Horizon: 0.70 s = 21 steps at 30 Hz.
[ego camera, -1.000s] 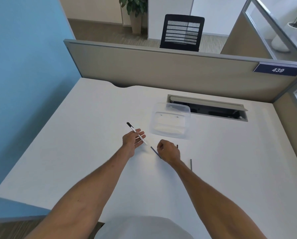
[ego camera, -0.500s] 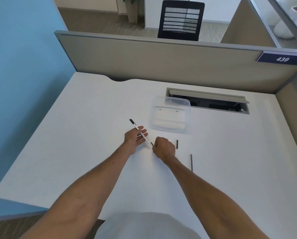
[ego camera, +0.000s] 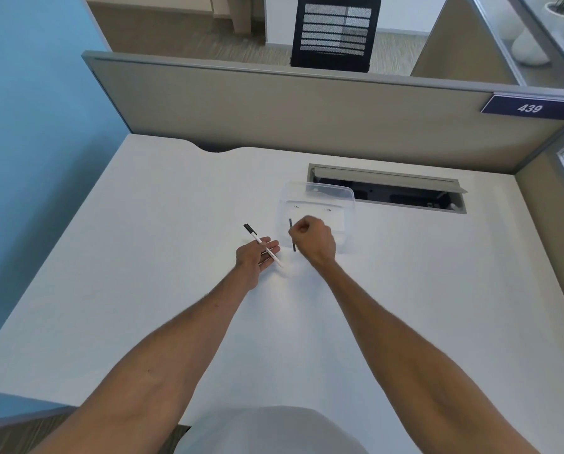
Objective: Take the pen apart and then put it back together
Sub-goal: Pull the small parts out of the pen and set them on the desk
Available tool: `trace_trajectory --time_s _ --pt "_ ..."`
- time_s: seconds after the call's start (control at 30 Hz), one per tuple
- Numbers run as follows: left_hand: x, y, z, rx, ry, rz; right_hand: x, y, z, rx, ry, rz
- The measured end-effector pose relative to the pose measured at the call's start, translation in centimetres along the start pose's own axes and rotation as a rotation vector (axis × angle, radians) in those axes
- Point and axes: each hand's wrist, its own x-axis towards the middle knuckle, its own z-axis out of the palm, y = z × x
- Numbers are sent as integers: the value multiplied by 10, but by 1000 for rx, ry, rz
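Pen disassembled: left hand [ego camera: 257,257] loosely cradles the white plastic barrel [ego camera: 263,246]; right hand [ego camera: 314,241] pinches the thin dark refill [ego camera: 292,235] beside it, uninserted.

White pen barrel [ego camera: 263,245] tilted, thin dark refill [ego camera: 292,235] nearly upright beside it.
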Motion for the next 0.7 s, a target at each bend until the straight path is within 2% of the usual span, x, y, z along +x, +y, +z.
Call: trace_trajectory --time_s 0.17,0.4,0.7 --pt "7 1 4 0 0 -25 42 -23 -12 116 49 38" --pt "23 9 2 12 14 -41 83 -31 -10 81 -9 152" --pt "34 2 2 -2 33 -75 94 -32 -6 120 1 168"
